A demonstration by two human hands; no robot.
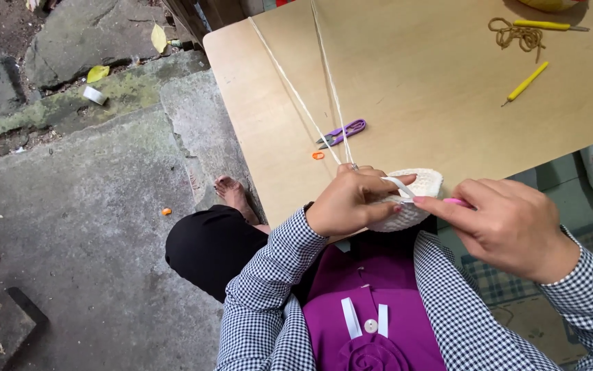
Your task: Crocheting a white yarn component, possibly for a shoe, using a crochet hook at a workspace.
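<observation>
Crochet work well under way, judging by the cream piece point(416, 199) already built into a small rounded cup shape with many rows closed. Held at the near edge of the desk point(406, 89), just above the lap. Left hand point(351, 200) wrapped around the piece's left side, fingers curled shut on it, with white yarn point(295, 93) running taut from those fingers up across the desk and out of view. Right hand point(509, 230) pinched closed on a pink-handled hook point(455, 202), tip aimed at the rim of the piece; exact stitch hidden behind fingers. Rim seemingly not finished, yarn uncut, so more rounds probably left. Lying untouched nearby: purple scissors point(343, 132), a small orange marker ring point(318, 155). Farther off, well apart: two yellow hooks point(526, 82) and a tangle of tan cord point(516, 34).
</observation>
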